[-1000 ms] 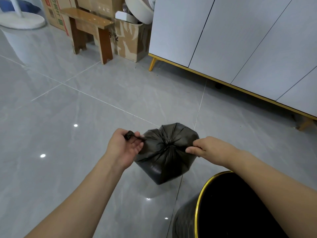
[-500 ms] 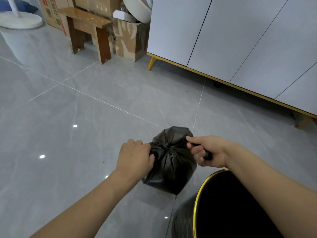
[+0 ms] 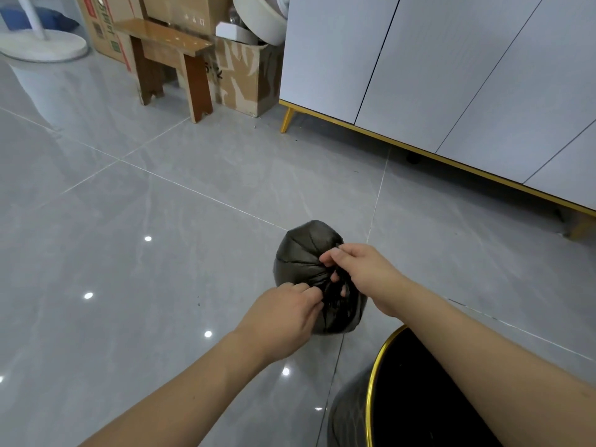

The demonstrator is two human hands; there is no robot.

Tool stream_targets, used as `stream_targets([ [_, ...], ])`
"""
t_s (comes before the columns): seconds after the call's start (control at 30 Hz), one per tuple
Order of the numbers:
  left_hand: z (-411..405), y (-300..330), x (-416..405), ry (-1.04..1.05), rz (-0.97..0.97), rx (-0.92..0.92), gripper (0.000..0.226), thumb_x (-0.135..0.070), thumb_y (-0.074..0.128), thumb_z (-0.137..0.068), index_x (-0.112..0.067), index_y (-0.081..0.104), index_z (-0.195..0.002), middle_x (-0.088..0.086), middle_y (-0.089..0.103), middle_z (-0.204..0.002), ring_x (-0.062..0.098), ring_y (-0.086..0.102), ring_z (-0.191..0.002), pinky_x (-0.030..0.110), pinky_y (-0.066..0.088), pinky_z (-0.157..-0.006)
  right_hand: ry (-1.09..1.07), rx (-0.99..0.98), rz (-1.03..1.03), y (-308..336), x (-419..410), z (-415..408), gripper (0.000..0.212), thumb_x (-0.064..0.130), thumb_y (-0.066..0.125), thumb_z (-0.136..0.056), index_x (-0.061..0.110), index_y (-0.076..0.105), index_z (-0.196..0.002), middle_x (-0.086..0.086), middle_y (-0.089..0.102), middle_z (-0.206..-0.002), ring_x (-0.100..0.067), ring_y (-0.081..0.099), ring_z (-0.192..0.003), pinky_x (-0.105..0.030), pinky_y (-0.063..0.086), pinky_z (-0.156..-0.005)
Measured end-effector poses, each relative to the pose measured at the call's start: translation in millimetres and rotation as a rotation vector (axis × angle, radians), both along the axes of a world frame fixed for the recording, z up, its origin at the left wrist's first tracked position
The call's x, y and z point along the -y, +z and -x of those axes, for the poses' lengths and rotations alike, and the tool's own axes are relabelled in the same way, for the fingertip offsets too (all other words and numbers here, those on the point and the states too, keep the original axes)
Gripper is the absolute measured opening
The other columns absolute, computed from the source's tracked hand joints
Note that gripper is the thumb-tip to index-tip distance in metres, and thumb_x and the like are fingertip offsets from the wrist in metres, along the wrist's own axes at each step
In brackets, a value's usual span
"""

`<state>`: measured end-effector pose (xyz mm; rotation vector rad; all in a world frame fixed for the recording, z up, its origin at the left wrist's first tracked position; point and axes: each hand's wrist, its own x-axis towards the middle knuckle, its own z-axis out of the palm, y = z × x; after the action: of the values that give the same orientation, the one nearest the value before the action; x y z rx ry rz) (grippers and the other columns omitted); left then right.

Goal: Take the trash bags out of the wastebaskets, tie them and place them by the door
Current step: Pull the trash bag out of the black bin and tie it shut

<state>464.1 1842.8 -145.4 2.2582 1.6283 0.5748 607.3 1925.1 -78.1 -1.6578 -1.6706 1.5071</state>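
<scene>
Nearest the camera, the gold-rimmed wastebasket [image 3: 380, 382] shows only a dark inside; whether a bag is left in it cannot be told. Just beyond it, a black trash bag [image 3: 306, 256] is held above the floor [image 3: 161, 285], its neck gathered. The left hand [image 3: 283, 317] and right hand [image 3: 361, 269] meet at the neck, fingers pinching the twisted plastic, so the knot looks partly made. Left to do: finish tying and carry it to the door, which is out of view. Farther off stand a cabinet [image 3: 451, 75] and a wooden stool [image 3: 167, 50].
</scene>
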Motion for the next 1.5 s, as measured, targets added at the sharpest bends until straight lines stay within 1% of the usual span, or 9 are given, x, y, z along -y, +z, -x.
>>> stream_targets([
  [0.2,9.1,5.0,7.3,-0.008,-0.055,0.01,0.025,-0.035,0.034,-0.097,-0.02,0.05,-0.085,-0.004,0.058,-0.085,0.019,0.054,-0.078,0.036,0.045,-0.07,0.073,0.128,0.075,-1.7,2.2,-12.2,0.028,0.018,0.04,-0.103,0.018,0.067,-0.112,0.008,0.051,-0.075,-0.009,0.042,-0.059,-0.015,0.032,-0.046],
  [0.47,15.2,17.2,7.8,0.097,0.172,0.407,0.009,-0.033,0.04,-0.101,-0.03,0.045,-0.095,-0.005,0.062,-0.075,0.016,0.058,-0.071,0.041,0.049,-0.067,0.173,0.196,0.123,6.9,10.6,-3.5,0.028,0.003,0.037,-0.096,0.014,0.062,-0.104,0.007,0.05,-0.075,-0.008,0.042,-0.061,-0.008,0.033,-0.04],
  [0.7,10.9,15.7,5.9,0.281,0.321,0.648,0.01,-0.032,0.047,-0.098,-0.029,0.052,-0.091,-0.007,0.07,-0.082,0.014,0.065,-0.077,0.044,0.054,-0.078,0.193,0.277,0.115,9.9,10.1,-4.4,0.008,0.021,0.055,-0.089,0.016,0.059,-0.084,0.005,0.043,-0.062,-0.01,0.039,-0.053,-0.022,0.029,-0.05],
  [0.83,9.2,24.9,0.1,0.385,0.523,0.93,0.012,-0.018,0.052,-0.098,-0.01,0.057,-0.089,0.006,0.075,-0.083,0.02,0.069,-0.076,0.042,0.056,-0.081,0.323,0.307,0.088,-2.3,8.6,-5.3,0.017,0.03,0.065,-0.081,0.019,0.052,-0.079,0.005,0.045,-0.066,-0.009,0.042,-0.055,-0.016,0.032,-0.044],
  [0.97,12.0,31.2,-5.0,0.446,0.669,1.059,0.013,-0.006,0.042,-0.1,-0.007,0.054,-0.094,0.017,0.073,-0.086,0.024,0.068,-0.073,0.036,0.057,-0.074,0.454,0.421,-0.016,-12.0,8.2,-6.7,0.031,0.047,0.074,-0.068,0.023,0.056,-0.076,0.009,0.054,-0.069,-0.01,0.051,-0.066,-0.026,0.042,-0.065],
  [1.07,14.5,28.0,-8.2,0.407,0.627,0.882,0.017,-0.005,0.04,-0.098,-0.01,0.056,-0.094,0.01,0.069,-0.081,0.022,0.065,-0.069,0.038,0.055,-0.069,0.593,0.596,-0.187,-13.6,8.2,-5.8,0.021,0.039,0.067,-0.079,0.023,0.055,-0.073,0.007,0.055,-0.071,-0.014,0.055,-0.07,-0.029,0.042,-0.064],
  [1.17,22.8,18.3,-16.0,0.381,0.196,0.293,0.017,-0.01,0.045,-0.094,-0.018,0.059,-0.091,-0.004,0.059,-0.088,0.017,0.054,-0.084,0.03,0.045,-0.075,0.708,0.667,-0.2,-11.7,10.6,-5.3,0.016,0.027,0.058,-0.083,0.027,0.052,-0.069,0.006,0.054,-0.07,-0.015,0.054,-0.07,-0.027,0.041,-0.06],
  [1.23,28.3,16.8,-18.2,0.349,0.027,0.081,0.018,-0.011,0.044,-0.094,-0.02,0.059,-0.097,-0.005,0.053,-0.098,0.021,0.045,-0.094,0.033,0.04,-0.083,0.715,0.646,-0.163,-12.4,11.1,-7.7,0.014,0.025,0.054,-0.086,0.028,0.054,-0.072,0.005,0.057,-0.074,-0.014,0.055,-0.072,-0.028,0.044,-0.063],
  [1.5,28.1,24.9,-6.2,0.135,0.267,0.202,0.049,-0.055,0.026,-0.069,-0.029,0.059,-0.093,-0.019,0.045,-0.117,0.008,0.029,-0.118,0.029,0.022,-0.102,0.789,0.766,-0.341,-12.3,3.7,-12.4,0.02,0.026,0.044,-0.095,0.02,0.061,-0.104,-0.002,0.065,-0.109,-0.022,0.058,-0.101,-0.034,0.046,-0.084],
])
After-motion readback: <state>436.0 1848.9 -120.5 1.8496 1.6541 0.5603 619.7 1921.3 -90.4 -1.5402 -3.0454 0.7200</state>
